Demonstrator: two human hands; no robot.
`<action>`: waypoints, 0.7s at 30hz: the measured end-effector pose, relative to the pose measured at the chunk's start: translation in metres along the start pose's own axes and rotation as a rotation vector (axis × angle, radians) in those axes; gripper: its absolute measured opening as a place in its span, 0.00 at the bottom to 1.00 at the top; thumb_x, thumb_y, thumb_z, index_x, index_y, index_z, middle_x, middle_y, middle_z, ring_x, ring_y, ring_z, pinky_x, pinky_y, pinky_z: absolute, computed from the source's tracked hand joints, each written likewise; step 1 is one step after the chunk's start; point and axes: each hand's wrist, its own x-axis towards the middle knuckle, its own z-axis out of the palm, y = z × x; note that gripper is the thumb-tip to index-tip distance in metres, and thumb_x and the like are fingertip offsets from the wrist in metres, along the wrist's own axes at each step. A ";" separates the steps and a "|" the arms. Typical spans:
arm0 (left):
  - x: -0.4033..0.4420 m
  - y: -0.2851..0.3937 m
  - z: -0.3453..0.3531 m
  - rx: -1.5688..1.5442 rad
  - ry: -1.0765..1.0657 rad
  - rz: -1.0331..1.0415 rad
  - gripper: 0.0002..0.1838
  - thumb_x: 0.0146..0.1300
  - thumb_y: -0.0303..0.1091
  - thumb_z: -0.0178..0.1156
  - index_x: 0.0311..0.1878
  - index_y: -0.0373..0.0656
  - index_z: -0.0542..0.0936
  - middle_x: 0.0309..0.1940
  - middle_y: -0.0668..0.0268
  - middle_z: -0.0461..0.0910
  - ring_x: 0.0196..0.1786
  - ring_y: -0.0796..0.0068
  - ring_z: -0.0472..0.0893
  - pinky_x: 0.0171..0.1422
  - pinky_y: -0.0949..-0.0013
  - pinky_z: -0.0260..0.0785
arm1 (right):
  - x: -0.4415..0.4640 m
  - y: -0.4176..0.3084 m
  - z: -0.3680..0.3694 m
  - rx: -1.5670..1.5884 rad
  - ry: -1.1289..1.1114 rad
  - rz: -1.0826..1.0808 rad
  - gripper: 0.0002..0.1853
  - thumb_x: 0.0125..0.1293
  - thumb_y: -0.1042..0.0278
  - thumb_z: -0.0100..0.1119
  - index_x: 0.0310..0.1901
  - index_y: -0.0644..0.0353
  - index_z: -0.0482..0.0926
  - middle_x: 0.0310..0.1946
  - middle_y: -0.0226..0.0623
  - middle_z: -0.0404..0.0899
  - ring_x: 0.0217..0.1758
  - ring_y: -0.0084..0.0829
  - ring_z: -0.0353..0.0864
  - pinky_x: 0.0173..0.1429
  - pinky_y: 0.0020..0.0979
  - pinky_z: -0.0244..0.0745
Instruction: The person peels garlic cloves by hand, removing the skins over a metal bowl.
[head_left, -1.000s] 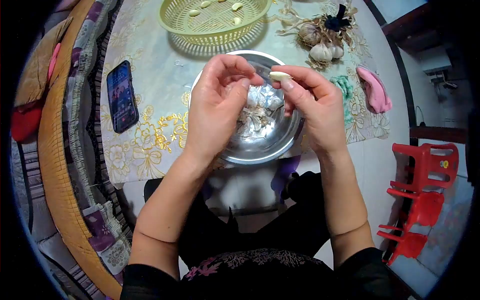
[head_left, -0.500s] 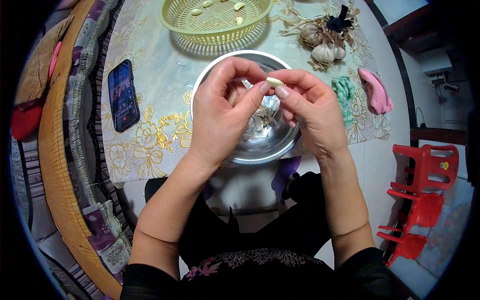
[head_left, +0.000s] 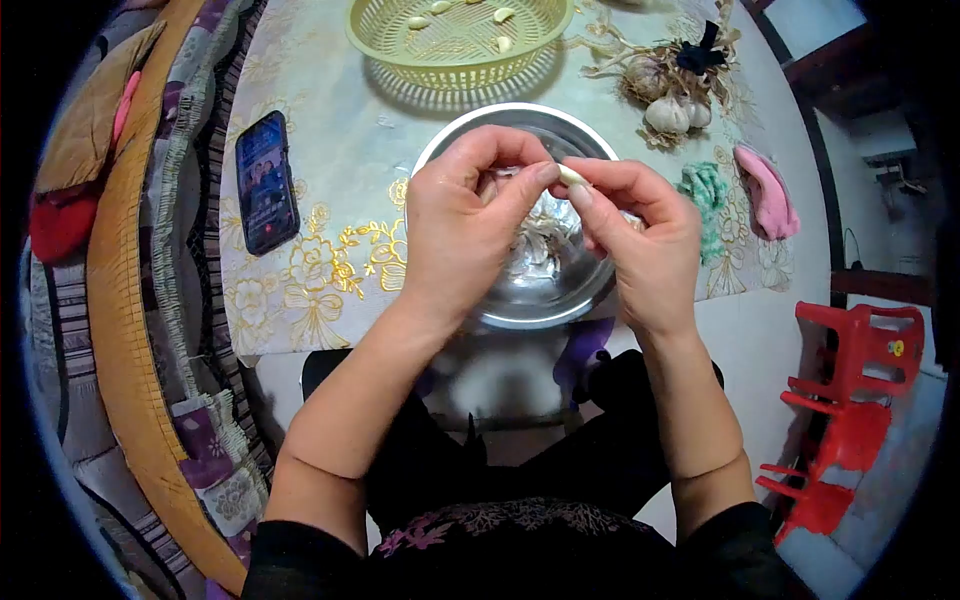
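Observation:
A pale garlic clove (head_left: 571,177) sits between my fingertips above the steel bowl (head_left: 500,318). My left hand (head_left: 465,215) is closed, its thumb and index finger pinching the clove's left end. The thumb and forefinger of my right hand (head_left: 648,235) grip the other end. Curled fingers hide the inside of both palms. Below, loose papery garlic skins (head_left: 540,245) lie in the bowl.
Beyond the bowl stands a yellow-green plastic basket (head_left: 462,72) with several cloves (head_left: 503,16). Garlic bulbs (head_left: 667,115) with dry stalks lie at the back right, near a green cloth (head_left: 703,205) and a pink cloth (head_left: 768,195). A phone (head_left: 267,185) rests at left.
The view has shifted, so the table things appear farther right. Both hands still hold the clove, which now tilts down to the right.

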 end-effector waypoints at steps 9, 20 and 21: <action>-0.001 -0.005 0.000 0.227 -0.036 0.124 0.03 0.59 0.24 0.58 0.34 0.35 0.73 0.28 0.65 0.75 0.29 0.77 0.74 0.33 0.74 0.66 | 0.000 0.004 0.000 -0.022 -0.003 -0.067 0.09 0.61 0.74 0.60 0.42 0.66 0.81 0.30 0.30 0.80 0.25 0.14 0.72 0.29 0.16 0.68; -0.001 -0.001 0.003 0.298 -0.008 0.151 0.07 0.55 0.23 0.61 0.35 0.37 0.73 0.29 0.65 0.74 0.24 0.78 0.69 0.29 0.75 0.63 | 0.004 0.005 -0.005 0.169 -0.056 0.098 0.11 0.62 0.69 0.60 0.44 0.65 0.79 0.28 0.27 0.78 0.24 0.12 0.72 0.25 0.13 0.63; -0.001 0.000 0.004 0.260 0.006 0.122 0.07 0.55 0.23 0.61 0.35 0.37 0.73 0.29 0.66 0.74 0.23 0.80 0.68 0.28 0.76 0.62 | 0.004 0.005 -0.005 0.176 -0.057 0.103 0.11 0.62 0.69 0.60 0.44 0.65 0.79 0.27 0.27 0.78 0.24 0.12 0.72 0.25 0.13 0.63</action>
